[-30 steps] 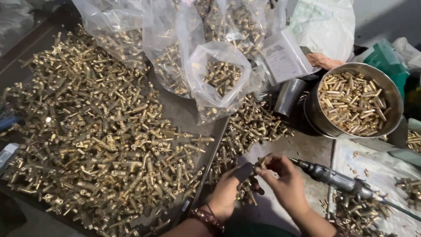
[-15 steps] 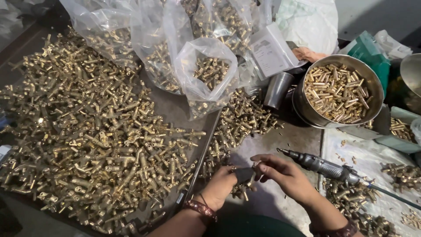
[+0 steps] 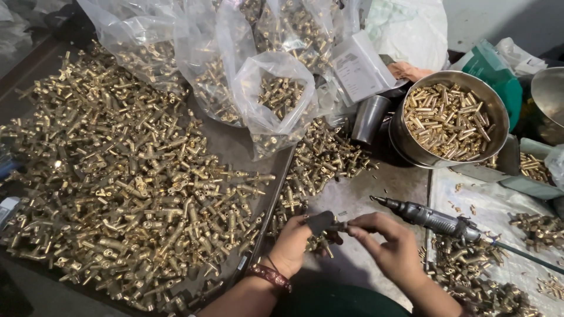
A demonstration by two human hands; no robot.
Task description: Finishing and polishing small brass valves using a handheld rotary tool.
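now both hands' grip pinches a brass fitting [image 3: 329,230], left hand [image 3: 294,243], right hand [image 3: 390,243]; power driver [image 3: 432,218] waits at three o'clock.

Grey worktop [image 3: 376,194] w/ dark tray edge [image 3: 276,199] on left, pale wall [image 3: 499,20] top right, even light.

A small dark grey flat metal piece [image 3: 321,223] sits at about 6 o'clock in the view, pinched at its lower edge by the fingers of the left hand [image 3: 291,246]. It is held up off the grey work surface and tilted, its broad face turned toward the camera. A thin dark stem runs from it toward 3 o'clock into the fingertips of the right hand [image 3: 390,246], which close around that end.
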